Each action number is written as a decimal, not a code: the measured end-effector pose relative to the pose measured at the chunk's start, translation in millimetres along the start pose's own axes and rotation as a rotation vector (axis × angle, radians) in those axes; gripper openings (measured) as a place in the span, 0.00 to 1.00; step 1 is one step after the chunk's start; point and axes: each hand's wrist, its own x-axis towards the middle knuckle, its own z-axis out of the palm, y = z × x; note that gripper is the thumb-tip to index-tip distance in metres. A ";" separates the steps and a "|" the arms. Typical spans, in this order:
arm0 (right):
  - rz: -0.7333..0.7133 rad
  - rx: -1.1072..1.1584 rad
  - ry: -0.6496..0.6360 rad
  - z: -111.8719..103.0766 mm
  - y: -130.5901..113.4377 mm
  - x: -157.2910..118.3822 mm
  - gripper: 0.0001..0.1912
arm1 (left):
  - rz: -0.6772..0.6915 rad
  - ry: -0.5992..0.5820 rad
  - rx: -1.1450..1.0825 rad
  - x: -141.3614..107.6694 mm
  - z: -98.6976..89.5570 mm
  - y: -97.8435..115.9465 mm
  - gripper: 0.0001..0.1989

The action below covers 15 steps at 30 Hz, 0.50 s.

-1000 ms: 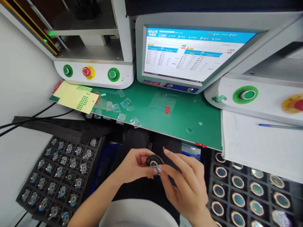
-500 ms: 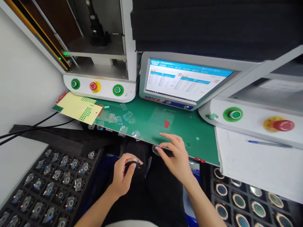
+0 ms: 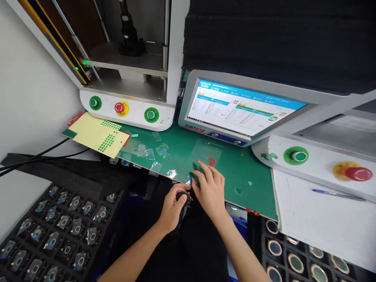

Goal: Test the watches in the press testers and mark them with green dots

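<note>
My left hand [image 3: 173,209] is closed around a small round black part [image 3: 184,198], just below the front edge of the green work surface [image 3: 252,199]. Beside it, my right hand [image 3: 209,190] reaches over that edge with its fingers spread. Its thumb and index finger are by a small clear film piece with a blue tab [image 3: 188,180] at the edge; whether they touch it is unclear. More clear film pieces [image 3: 155,167] lie along the edge to the left. A clear sheet with red stickers [image 3: 212,161] lies beyond my right fingertips.
A monitor [image 3: 232,109] stands behind the surface, between machine panels with green and red buttons. Yellow sticker sheets [image 3: 96,133] lie at left. Foam trays of parts flank me, the left tray [image 3: 70,219] and the right tray [image 3: 289,250]. Paper with a pen [image 3: 337,193] is at right.
My left hand has moved right and up with the black part. My right hand has moved slightly left, and the clear film near its thumb now lies at the surface edge. A green mark has appeared on the monitor.
</note>
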 end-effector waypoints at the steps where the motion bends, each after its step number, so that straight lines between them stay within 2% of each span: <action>1: -0.004 -0.047 0.000 1.5 -2.4 1.6 0.07 | -0.018 0.005 -0.005 0.3 0.3 0.8 0.17; 5: 0.036 -0.159 -0.018 0.2 -7.7 10.3 0.11 | -0.094 0.005 0.020 -0.8 -3.3 17.8 0.14; 7: 0.081 -0.131 0.053 -8.5 -6.6 11.7 0.10 | -0.131 -0.004 0.047 0.8 -7.8 32.3 0.13; 12: 0.177 0.213 0.345 -46.8 -10.5 -13.5 0.10 | -0.133 0.035 0.181 25.0 -19.8 64.1 0.15; 15: 0.266 0.347 0.422 -63.5 -18.5 -41.3 0.09 | -0.093 0.066 0.355 53.1 -18.8 73.4 0.15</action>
